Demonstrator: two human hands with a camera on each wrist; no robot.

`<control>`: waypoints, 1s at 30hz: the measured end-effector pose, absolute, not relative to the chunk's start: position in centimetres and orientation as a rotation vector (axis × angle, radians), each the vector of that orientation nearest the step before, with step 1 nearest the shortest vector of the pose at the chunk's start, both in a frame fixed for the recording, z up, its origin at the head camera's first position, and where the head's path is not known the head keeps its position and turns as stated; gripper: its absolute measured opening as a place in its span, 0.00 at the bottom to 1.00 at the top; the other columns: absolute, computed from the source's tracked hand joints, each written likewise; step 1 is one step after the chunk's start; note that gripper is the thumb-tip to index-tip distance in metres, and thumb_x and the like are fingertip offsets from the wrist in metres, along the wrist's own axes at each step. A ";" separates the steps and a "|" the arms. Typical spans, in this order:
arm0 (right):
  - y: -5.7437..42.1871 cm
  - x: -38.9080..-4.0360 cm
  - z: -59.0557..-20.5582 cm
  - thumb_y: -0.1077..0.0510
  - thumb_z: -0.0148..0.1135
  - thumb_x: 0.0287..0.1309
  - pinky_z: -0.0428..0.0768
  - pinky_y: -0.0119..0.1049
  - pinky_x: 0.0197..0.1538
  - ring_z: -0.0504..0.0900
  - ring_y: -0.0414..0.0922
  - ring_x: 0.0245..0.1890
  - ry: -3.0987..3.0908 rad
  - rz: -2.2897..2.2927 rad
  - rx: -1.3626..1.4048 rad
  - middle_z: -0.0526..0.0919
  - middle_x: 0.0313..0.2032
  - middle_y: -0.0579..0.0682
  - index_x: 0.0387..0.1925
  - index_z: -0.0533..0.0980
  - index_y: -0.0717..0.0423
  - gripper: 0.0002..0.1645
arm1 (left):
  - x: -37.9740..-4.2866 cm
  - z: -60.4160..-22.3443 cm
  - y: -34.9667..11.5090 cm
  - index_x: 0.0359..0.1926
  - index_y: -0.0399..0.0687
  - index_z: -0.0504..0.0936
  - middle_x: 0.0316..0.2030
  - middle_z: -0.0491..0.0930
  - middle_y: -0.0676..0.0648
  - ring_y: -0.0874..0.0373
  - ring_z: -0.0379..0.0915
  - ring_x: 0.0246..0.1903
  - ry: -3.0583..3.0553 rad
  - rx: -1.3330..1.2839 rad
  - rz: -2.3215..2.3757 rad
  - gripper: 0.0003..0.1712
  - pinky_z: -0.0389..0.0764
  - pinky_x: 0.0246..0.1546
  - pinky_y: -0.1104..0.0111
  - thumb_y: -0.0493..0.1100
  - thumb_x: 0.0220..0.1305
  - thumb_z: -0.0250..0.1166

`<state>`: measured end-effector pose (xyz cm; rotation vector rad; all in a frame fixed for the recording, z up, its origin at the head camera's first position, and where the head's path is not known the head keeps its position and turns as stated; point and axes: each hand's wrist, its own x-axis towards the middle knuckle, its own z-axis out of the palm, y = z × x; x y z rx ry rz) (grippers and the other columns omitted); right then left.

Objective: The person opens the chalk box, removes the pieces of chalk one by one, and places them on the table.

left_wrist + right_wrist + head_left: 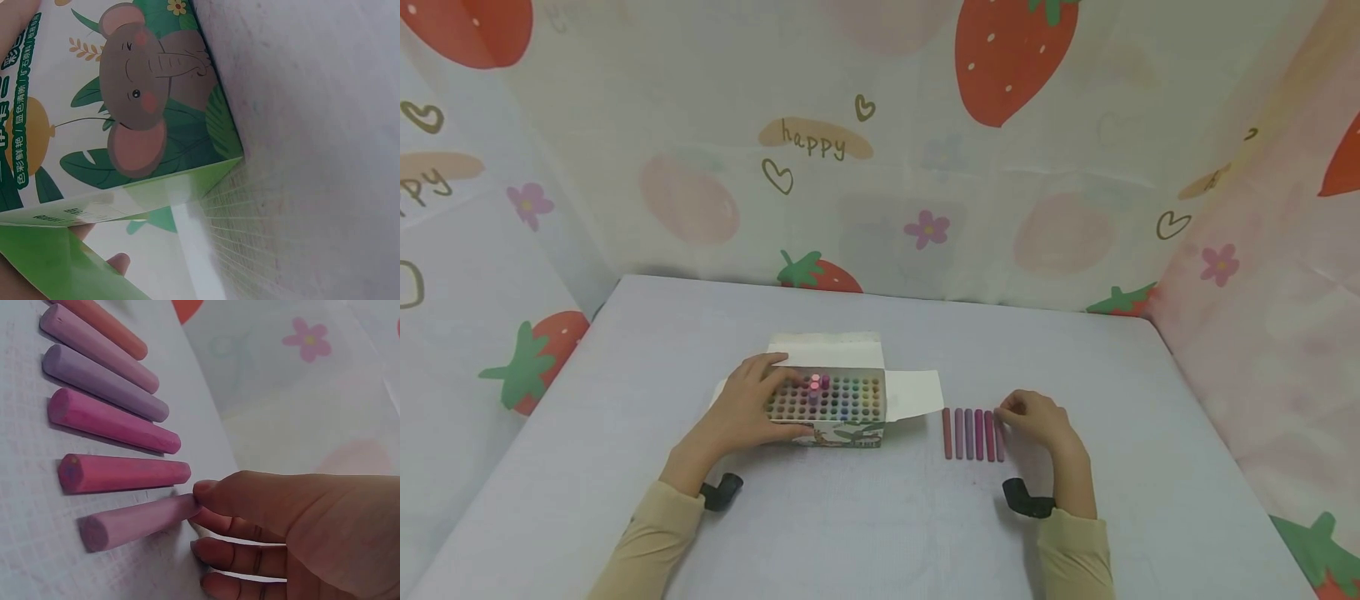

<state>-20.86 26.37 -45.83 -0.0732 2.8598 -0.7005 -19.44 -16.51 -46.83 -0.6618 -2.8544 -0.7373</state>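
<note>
Thumb and index finger of my right hand [1037, 419] pinch one end of a pale mauve chalk stick [140, 522], the rightmost in a row on the table. Beside it lie a deep pink chalk stick [125, 474], a magenta one [115, 422], a purple one [106, 383], a light pink one [100, 349] and a reddish one [103, 326]. My left hand [745, 408] grips the left part of an opened chalk box [850, 434], thumb along its front, other fingers over the top. Chalk ends of many colours fill it, several pink and purple sticks standing higher.
White flaps [913, 393] of the box spread outward at the back and right, the right one reaching close to the row of chalk. A white cloth covers the table [865, 533]. Behind it hangs a strawberry-print curtain [925, 150], with more at both sides.
</note>
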 end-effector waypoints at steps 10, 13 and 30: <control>26.4 -21.1 -45.7 0.52 0.57 0.60 0.72 0.42 0.34 0.75 0.47 0.32 2.919 -0.753 -0.115 0.79 0.31 0.52 0.36 0.76 0.58 0.12 | -19.4 -46.9 -16.6 0.50 0.62 0.73 0.64 0.58 0.42 0.42 0.49 0.65 -2.862 -0.655 -0.743 0.41 0.54 0.62 0.43 0.76 0.36 0.66; 26.3 -21.1 -45.6 0.52 0.57 0.60 0.71 0.37 0.31 0.74 0.47 0.32 2.928 -0.778 -0.119 0.78 0.32 0.53 0.37 0.76 0.59 0.13 | -19.5 -46.9 -16.6 0.50 0.61 0.73 0.64 0.58 0.42 0.42 0.50 0.65 -2.861 -0.654 -0.744 0.41 0.54 0.62 0.43 0.76 0.36 0.66; 24.7 -21.1 -44.8 0.55 0.57 0.61 0.72 0.36 0.32 0.76 0.47 0.33 3.066 -0.857 -0.266 0.77 0.33 0.53 0.41 0.78 0.59 0.12 | -19.4 -46.8 -16.5 0.49 0.60 0.73 0.64 0.59 0.42 0.43 0.50 0.65 -2.846 -0.657 -0.760 0.41 0.54 0.63 0.44 0.75 0.36 0.66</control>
